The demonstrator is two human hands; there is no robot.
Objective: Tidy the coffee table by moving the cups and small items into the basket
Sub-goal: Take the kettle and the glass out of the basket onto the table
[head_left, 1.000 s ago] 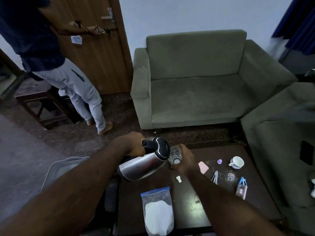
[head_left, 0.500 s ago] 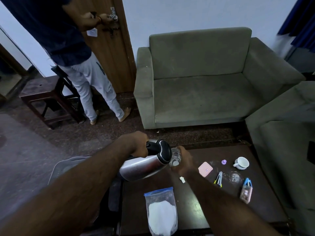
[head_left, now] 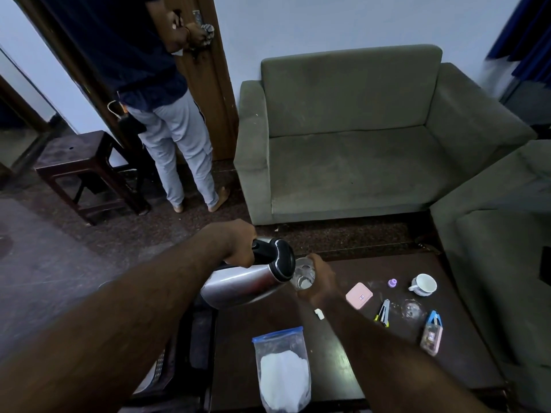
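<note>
My left hand (head_left: 238, 244) grips the black handle of a steel kettle (head_left: 247, 283), tilted so its spout meets a clear glass (head_left: 303, 274). My right hand (head_left: 323, 280) holds that glass above the dark coffee table (head_left: 343, 338). On the table lie a white cup (head_left: 423, 284), a pink case (head_left: 359, 295), a purple cap (head_left: 392, 282), a small clipper tool (head_left: 383, 312), a second clear glass (head_left: 413, 308), a blue-and-pink stapler-like item (head_left: 431, 332), a white scrap (head_left: 319, 313) and a zip bag of white powder (head_left: 281, 374). The basket (head_left: 158, 371) is mostly hidden under my left arm.
A green sofa (head_left: 357, 138) stands behind the table and another armchair (head_left: 501, 263) at the right. A person (head_left: 167, 120) stands at the wooden door, hands on the lock. A dark stool (head_left: 86, 171) sits at the left.
The person at the door has stepped closer to it, with both hands at the lock. The view has shifted a little. Kettle and glass stay together in my hands.
</note>
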